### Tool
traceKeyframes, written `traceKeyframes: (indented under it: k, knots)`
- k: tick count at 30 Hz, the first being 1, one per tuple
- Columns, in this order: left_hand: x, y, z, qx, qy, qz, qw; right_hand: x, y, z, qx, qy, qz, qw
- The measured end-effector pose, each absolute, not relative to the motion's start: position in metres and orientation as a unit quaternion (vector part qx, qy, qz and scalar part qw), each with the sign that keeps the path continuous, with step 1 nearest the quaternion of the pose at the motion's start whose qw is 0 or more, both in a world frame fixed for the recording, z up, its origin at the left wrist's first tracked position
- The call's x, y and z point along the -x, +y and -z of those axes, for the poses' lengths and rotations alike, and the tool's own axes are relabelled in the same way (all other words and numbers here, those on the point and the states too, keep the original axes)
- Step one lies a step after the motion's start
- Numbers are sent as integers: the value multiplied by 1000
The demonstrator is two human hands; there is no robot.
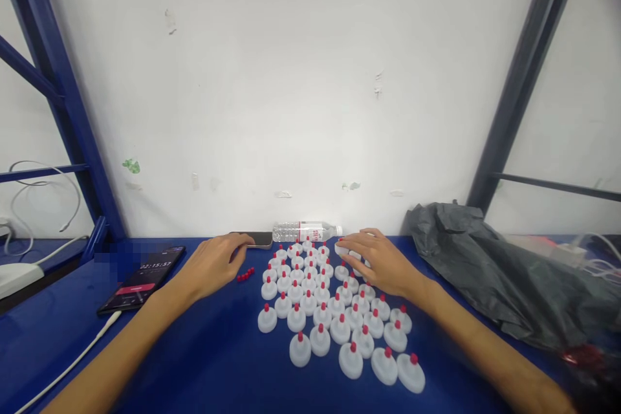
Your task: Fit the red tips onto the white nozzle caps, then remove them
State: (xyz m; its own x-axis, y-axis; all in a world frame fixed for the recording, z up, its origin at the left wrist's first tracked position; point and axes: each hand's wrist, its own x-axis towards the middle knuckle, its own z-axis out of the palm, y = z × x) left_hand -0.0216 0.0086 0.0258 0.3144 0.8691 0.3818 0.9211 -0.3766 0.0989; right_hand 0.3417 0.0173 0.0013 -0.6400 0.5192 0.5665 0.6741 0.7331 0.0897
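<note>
Many small white domed caps with red tips stand in a cluster on the blue table. My right hand reaches over the cluster's far right edge, fingers spread. Its fingertips are close to a white cap, and other caps are partly hidden under the fingers; whether they touch is unclear. My left hand hovers or rests left of the cluster, fingers bent and thumb apart, with nothing visible in it. Just right of it lie several small red tips. Near its fingertips is a dark phone.
A clear plastic bottle lies on its side against the white wall. To the left, a phone shows a timer, with a white cable beside it. A crumpled dark grey plastic bag covers the right side. Metal posts flank the table.
</note>
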Motion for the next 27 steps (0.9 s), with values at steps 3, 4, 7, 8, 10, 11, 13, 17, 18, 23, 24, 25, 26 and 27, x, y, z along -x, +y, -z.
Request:
traceKeyframes:
  k: [3, 4, 7, 8, 10, 11, 13, 17, 18, 23, 24, 25, 26, 27]
  knots:
    - [7, 0, -25, 815, -530, 219, 81, -337, 12, -4, 311, -882, 192, 298]
    - [1, -4, -24, 820, -516, 233, 82, -333, 9, -4, 303, -883, 197, 301]
    - [-21, -15, -19, 847, -458, 255, 90, -320, -1, -4, 278, -888, 208, 301]
    - [-28, -19, -17, 855, -439, 258, 96, -315, -5, -5, 266, -890, 212, 302]
    - [-41, -26, -13, 868, -407, 264, 103, -305, -11, -5, 230, -897, 219, 309]
    - [-47, -29, -11, 874, -394, 265, 108, -300, -14, -6, 210, -899, 222, 315]
    - [-54, -33, -8, 884, -371, 258, 122, -292, -20, -7, 176, -900, 227, 328]
    - [-60, -38, -2, 902, -338, 231, 134, -281, -30, -9, 144, -892, 259, 341]
    - [-60, -39, -1, 905, -334, 229, 129, -280, -32, -10, 141, -890, 274, 337]
    - [-62, -41, 2, 905, -341, 222, 125, -277, -35, -9, 134, -890, 307, 310]
    - [-63, -41, 2, 905, -342, 216, 129, -276, -34, -8, 135, -891, 304, 308]
    - [-64, -41, 2, 906, -341, 212, 133, -276, -34, -8, 137, -893, 297, 309]
    - [-65, -40, 1, 905, -341, 213, 136, -276, -34, -7, 145, -895, 284, 311]
    - [-65, -40, 1, 903, -342, 219, 138, -276, -33, -7, 154, -898, 265, 315]
